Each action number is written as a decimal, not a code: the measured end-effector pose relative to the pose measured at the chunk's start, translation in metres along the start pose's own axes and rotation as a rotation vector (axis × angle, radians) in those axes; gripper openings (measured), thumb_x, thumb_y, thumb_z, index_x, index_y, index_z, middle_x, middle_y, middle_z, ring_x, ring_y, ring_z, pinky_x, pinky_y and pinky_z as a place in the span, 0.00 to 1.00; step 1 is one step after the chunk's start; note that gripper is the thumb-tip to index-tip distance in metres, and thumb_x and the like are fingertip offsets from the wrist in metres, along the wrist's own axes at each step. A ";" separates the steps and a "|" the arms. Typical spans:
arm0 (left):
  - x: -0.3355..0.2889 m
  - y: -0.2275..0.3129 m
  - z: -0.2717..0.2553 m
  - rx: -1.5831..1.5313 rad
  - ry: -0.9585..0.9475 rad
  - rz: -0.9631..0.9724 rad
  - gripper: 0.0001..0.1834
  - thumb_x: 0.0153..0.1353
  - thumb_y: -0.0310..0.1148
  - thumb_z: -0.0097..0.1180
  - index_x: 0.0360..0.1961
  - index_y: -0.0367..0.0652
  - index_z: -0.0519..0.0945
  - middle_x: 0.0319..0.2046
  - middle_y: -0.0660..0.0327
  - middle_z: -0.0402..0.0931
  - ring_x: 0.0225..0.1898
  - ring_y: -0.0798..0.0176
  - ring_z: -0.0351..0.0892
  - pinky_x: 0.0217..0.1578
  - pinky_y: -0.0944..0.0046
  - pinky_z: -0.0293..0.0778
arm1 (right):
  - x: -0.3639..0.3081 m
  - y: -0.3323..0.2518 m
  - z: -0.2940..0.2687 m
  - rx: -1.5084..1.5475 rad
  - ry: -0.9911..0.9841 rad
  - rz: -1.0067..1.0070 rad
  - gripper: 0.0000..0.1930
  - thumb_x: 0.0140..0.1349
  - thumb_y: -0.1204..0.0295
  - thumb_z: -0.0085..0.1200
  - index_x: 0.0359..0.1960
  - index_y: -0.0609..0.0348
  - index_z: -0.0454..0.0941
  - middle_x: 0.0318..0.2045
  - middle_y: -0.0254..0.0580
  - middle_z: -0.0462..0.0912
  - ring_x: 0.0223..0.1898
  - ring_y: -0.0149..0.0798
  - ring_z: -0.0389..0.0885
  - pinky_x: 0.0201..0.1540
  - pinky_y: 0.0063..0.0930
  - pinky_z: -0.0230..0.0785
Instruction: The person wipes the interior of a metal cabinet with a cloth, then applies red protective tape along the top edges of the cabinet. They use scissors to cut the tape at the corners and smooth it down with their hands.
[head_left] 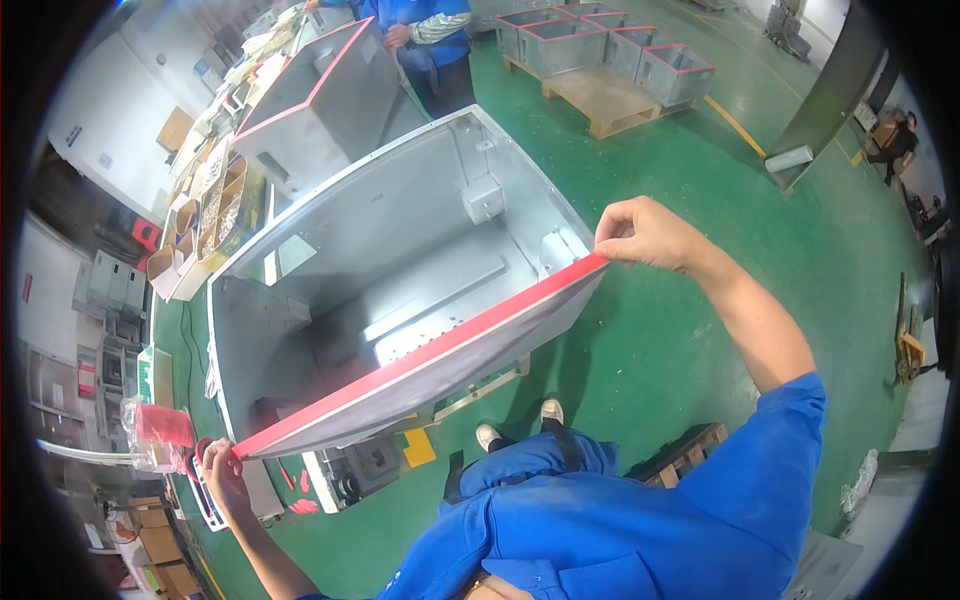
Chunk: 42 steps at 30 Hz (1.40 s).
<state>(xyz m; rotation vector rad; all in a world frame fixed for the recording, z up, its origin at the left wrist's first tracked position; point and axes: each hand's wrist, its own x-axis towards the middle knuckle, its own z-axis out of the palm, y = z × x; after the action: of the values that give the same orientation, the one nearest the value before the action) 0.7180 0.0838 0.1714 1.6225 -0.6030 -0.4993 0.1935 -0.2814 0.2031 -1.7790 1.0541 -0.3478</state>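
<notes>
A large open grey metal box point(330, 240) stands before me, its open side up. Along its near rim runs a strip of red tape point(425, 352), while the other rims show bare grey. At the strip's right end, by the box's corner, my right hand point(645, 233) is closed in a pinch on the tape. My left hand point(226, 482) is closed at the strip's left end, fingers curled at the near left corner. Just beside it lies a red packet in clear plastic point(165, 425).
Another grey box with red-edged rims point(315, 105) stands beyond mine, near a co-worker in blue point(425, 40). Several similar boxes sit on a wooden pallet point(590, 105). Cardboard bins of small parts point(225, 205) line the left bench. A wooden pallet point(690, 450) lies right of my legs.
</notes>
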 end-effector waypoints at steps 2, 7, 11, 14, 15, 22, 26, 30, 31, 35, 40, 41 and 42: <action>0.000 0.000 0.001 -0.011 -0.008 0.002 0.02 0.53 0.26 0.53 0.27 0.41 0.73 0.25 0.67 0.71 0.21 0.80 0.62 0.19 0.79 0.55 | 0.000 0.001 -0.001 0.004 -0.003 0.003 0.05 0.49 0.74 0.56 0.24 0.62 0.75 0.21 0.35 0.76 0.22 0.27 0.72 0.24 0.20 0.65; -0.001 -0.002 0.002 -0.043 0.017 -0.012 0.02 0.54 0.27 0.52 0.27 0.41 0.73 0.25 0.68 0.70 0.22 0.79 0.61 0.20 0.79 0.55 | 0.000 0.001 0.001 0.032 0.018 -0.022 0.06 0.47 0.72 0.55 0.22 0.63 0.75 0.19 0.35 0.75 0.19 0.26 0.70 0.22 0.20 0.63; -0.001 -0.002 0.001 -0.032 -0.006 -0.002 0.02 0.54 0.27 0.52 0.27 0.41 0.73 0.25 0.68 0.70 0.22 0.79 0.61 0.20 0.79 0.55 | -0.001 0.000 0.001 0.038 0.020 -0.018 0.06 0.46 0.72 0.55 0.22 0.63 0.75 0.19 0.35 0.75 0.19 0.26 0.70 0.22 0.20 0.63; -0.001 -0.002 0.002 -0.045 -0.021 0.006 0.02 0.54 0.27 0.52 0.26 0.42 0.72 0.25 0.67 0.70 0.22 0.78 0.62 0.20 0.79 0.55 | 0.000 0.002 0.001 0.028 0.025 -0.019 0.06 0.46 0.73 0.55 0.22 0.63 0.75 0.19 0.35 0.75 0.20 0.26 0.71 0.22 0.20 0.63; -0.001 -0.001 0.003 -0.042 -0.022 0.005 0.02 0.54 0.27 0.52 0.26 0.42 0.72 0.26 0.67 0.70 0.22 0.78 0.62 0.21 0.79 0.55 | -0.001 0.001 0.000 0.026 0.021 -0.012 0.06 0.46 0.73 0.55 0.23 0.63 0.75 0.20 0.36 0.75 0.21 0.26 0.71 0.23 0.20 0.64; -0.006 0.004 0.009 -0.038 0.009 -0.016 0.03 0.53 0.26 0.52 0.25 0.43 0.71 0.28 0.67 0.71 0.23 0.78 0.62 0.23 0.79 0.57 | -0.001 -0.002 0.001 0.041 0.010 -0.002 0.06 0.47 0.73 0.56 0.23 0.63 0.74 0.21 0.36 0.75 0.22 0.27 0.71 0.25 0.19 0.63; -0.004 0.000 0.006 -0.041 0.065 -0.022 0.03 0.53 0.25 0.52 0.25 0.43 0.71 0.28 0.67 0.71 0.22 0.78 0.62 0.22 0.78 0.56 | 0.000 -0.002 0.001 0.050 -0.003 -0.002 0.05 0.47 0.74 0.55 0.23 0.63 0.74 0.20 0.35 0.75 0.22 0.26 0.70 0.24 0.19 0.61; -0.002 -0.002 0.005 -0.086 0.043 -0.010 0.02 0.52 0.24 0.53 0.25 0.42 0.73 0.28 0.66 0.72 0.20 0.78 0.62 0.19 0.79 0.53 | -0.001 -0.003 0.002 0.037 0.013 0.000 0.05 0.47 0.74 0.55 0.22 0.63 0.73 0.20 0.35 0.75 0.21 0.25 0.69 0.24 0.18 0.60; -0.001 -0.003 0.004 -0.093 0.047 -0.006 0.01 0.52 0.24 0.53 0.26 0.41 0.73 0.27 0.66 0.72 0.20 0.78 0.62 0.19 0.79 0.53 | -0.002 -0.004 0.002 0.034 0.010 0.006 0.05 0.47 0.74 0.55 0.22 0.63 0.73 0.20 0.34 0.75 0.21 0.25 0.69 0.23 0.18 0.60; -0.001 -0.004 0.003 -0.098 0.043 -0.012 0.01 0.52 0.25 0.54 0.26 0.42 0.74 0.27 0.68 0.71 0.21 0.79 0.62 0.20 0.80 0.55 | -0.002 -0.005 0.002 0.016 0.010 0.014 0.06 0.48 0.73 0.55 0.22 0.62 0.73 0.20 0.34 0.75 0.21 0.25 0.70 0.24 0.18 0.61; 0.000 -0.006 0.001 -0.110 0.046 -0.024 0.03 0.52 0.25 0.54 0.25 0.43 0.73 0.26 0.69 0.71 0.21 0.79 0.62 0.20 0.81 0.56 | -0.002 -0.005 0.003 0.027 0.031 -0.002 0.06 0.47 0.73 0.55 0.22 0.63 0.74 0.19 0.35 0.74 0.20 0.25 0.69 0.22 0.19 0.61; 0.000 -0.006 0.002 -0.126 0.061 -0.016 0.03 0.52 0.24 0.54 0.24 0.42 0.72 0.27 0.67 0.71 0.20 0.78 0.62 0.18 0.80 0.54 | -0.002 -0.004 0.003 0.027 0.034 -0.006 0.06 0.47 0.73 0.55 0.22 0.63 0.74 0.19 0.35 0.74 0.20 0.25 0.69 0.22 0.19 0.61; 0.000 -0.005 0.003 -0.125 0.065 -0.015 0.04 0.52 0.24 0.54 0.24 0.43 0.72 0.27 0.68 0.71 0.20 0.79 0.62 0.18 0.80 0.54 | -0.002 -0.004 0.003 0.024 0.027 -0.004 0.06 0.48 0.73 0.55 0.22 0.63 0.74 0.19 0.34 0.74 0.21 0.25 0.69 0.23 0.19 0.61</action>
<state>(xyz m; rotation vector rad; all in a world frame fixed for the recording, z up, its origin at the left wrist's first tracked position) 0.7165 0.0826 0.1659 1.5197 -0.5013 -0.4843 0.1964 -0.2775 0.2052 -1.7594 1.0611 -0.3869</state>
